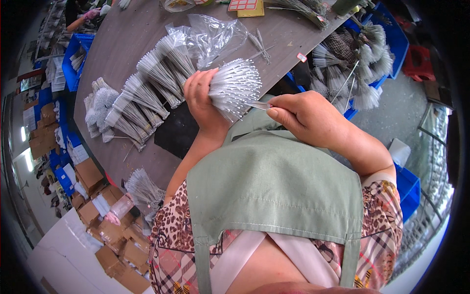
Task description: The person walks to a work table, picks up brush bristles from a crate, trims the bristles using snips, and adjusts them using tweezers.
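A thick bundle of white-bristled wire brushes [236, 85] is gripped in my left hand [199, 100], its bristle ends fanned out toward the right. My right hand [306, 113] pinches a slim, pointed metal tool [257, 105] that looks like tweezers. The tool's tip meets the lower right edge of the bundle. Behind my left hand, a row of similar brush bundles [142, 95] lies along the table. Several loose brushes [260, 46] rest beyond the bundle. My left palm and the gripped stems are hidden.
The brown table [117, 44] curves round on the left, with a crumpled clear plastic bag [208, 36] on it. Blue bins [399, 44] stand at the right, with brush bundles [369, 68] in them. Cardboard boxes [88, 176] fill the lower left. Another person's gloved hand [92, 13] shows far left.
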{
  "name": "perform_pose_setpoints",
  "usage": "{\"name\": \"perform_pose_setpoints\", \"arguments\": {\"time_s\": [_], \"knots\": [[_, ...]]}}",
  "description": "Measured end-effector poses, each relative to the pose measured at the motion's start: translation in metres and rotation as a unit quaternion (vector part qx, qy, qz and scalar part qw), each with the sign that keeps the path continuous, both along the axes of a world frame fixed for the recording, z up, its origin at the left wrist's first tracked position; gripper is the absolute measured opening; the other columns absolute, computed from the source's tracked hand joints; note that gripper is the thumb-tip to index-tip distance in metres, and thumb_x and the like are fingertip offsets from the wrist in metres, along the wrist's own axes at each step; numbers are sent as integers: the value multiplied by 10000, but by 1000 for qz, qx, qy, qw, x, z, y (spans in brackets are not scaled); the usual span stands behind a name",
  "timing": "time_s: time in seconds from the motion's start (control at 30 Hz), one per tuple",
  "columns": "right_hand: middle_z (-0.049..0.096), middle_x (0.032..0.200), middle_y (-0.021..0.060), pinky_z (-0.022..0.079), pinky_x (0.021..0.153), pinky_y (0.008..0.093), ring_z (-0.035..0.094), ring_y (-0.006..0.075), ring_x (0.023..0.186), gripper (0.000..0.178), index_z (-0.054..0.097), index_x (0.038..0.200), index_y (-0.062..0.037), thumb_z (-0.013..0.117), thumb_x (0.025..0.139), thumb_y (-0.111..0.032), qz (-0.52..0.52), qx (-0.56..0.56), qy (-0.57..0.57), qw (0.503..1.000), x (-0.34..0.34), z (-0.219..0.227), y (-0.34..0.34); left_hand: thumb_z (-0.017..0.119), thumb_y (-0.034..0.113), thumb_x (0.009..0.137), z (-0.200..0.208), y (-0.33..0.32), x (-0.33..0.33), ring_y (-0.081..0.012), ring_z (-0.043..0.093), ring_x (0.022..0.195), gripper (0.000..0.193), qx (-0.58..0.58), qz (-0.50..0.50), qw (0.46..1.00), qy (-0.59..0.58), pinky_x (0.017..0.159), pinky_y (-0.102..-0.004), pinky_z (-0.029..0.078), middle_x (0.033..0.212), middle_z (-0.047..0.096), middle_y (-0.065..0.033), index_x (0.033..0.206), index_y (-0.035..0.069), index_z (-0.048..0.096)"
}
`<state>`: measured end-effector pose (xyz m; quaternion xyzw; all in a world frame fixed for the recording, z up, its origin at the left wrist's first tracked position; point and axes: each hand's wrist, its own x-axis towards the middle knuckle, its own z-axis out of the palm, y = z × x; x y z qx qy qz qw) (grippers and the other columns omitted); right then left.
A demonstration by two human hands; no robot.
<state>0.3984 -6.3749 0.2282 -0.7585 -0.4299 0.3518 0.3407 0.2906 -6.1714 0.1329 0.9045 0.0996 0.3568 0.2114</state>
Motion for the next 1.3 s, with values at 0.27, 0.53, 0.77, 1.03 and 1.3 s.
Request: {"name": "perform_pose_setpoints", "arguments": {"time_s": [0.27,0.53,0.77,1.03,1.3], "knots": [[644,787,186,490,628,375,626,345,687,282,641,1020,-2,531,944,-250,-3,-19,11,1000,2,0,2,697,161,723,1,0,2,-312,522,1071,413,-7,3,1000,4,976,-425,382,1062,602,-82,1117,85,598],[631,750,176,479,601,358,611,328,653,282,640,996,-2,530,946,-256,13,-16,4,1000,7,3,-2,694,175,725,0,6,6,-319,525,1067,384,-11,-11,1000,-19,971,-424,386,1056,610,-86,1087,74,615],[652,759,156,487,633,334,632,236,680,381,651,989,13,480,978,-327,27,-15,111,993,13,4,-6,682,209,758,6,5,4,-296,557,1056,387,46,-10,999,0,988,-434,386,1054,630,-90,1098,52,587],[679,843,141,497,709,321,644,209,777,430,670,985,1,448,989,-367,22,-13,181,983,13,0,-6,666,207,766,10,2,4,-302,546,1071,367,59,-15,998,-14,988,-431,376,1064,632,-87,1092,51,603],[673,814,142,491,676,327,638,211,739,399,666,975,5,476,981,-346,32,-25,146,988,12,0,-4,693,194,755,6,4,2,-305,540,1073,382,66,-23,997,-27,991,-424,377,1069,626,-80,1100,61,596]]}}
